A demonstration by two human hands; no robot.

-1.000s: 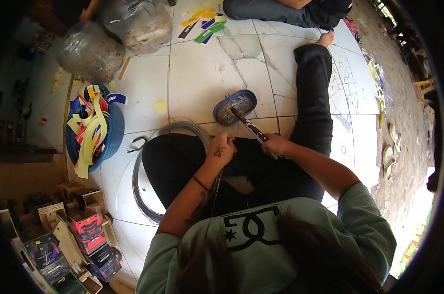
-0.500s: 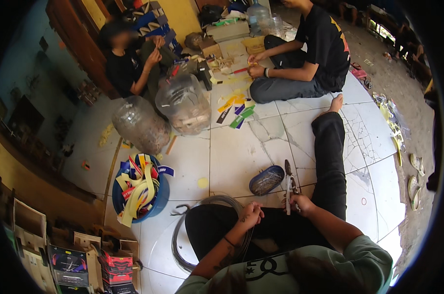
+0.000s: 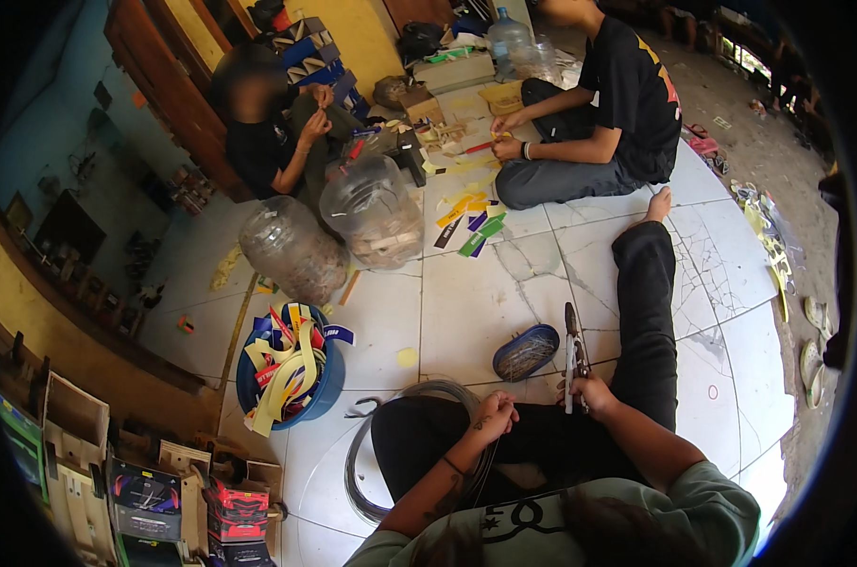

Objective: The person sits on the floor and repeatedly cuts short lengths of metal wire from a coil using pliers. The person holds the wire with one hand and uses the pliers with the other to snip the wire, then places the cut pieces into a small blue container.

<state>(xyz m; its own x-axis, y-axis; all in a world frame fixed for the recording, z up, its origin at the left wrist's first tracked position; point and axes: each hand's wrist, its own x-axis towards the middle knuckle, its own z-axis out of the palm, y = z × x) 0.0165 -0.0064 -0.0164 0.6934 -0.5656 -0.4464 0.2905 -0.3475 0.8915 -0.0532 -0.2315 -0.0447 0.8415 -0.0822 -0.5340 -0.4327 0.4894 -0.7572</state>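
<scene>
Pliers (image 3: 572, 354) held upright in the right hand (image 3: 591, 392), fingers clenched around the handles, tip pointing away from the person, above the right thigh. Left hand (image 3: 496, 413) closed on thin wire (image 3: 486, 463) that runs down to a coil of wire (image 3: 372, 472) lying on the white tiled floor (image 3: 466, 302) around the person's bent left leg. The two hands are near each other, not touching.

Judged step: a length of wire is being drawn up from the coil, ready for the pliers. The next move would seem to call for bringing the plier tip to the wire just beside the left fingers.

Just beyond the pliers, a small blue oval dish (image 3: 526, 352) on the floor; contents look like thin metal pieces, too small to tell. Further left, a blue bucket (image 3: 291, 378) full of coloured strips. Two clear big jars (image 3: 372, 213) further out. Two other people sit beyond, working at their own things.

Hidden: whether the plier tip is open; the coil's near side is cut off by the leg.
</scene>
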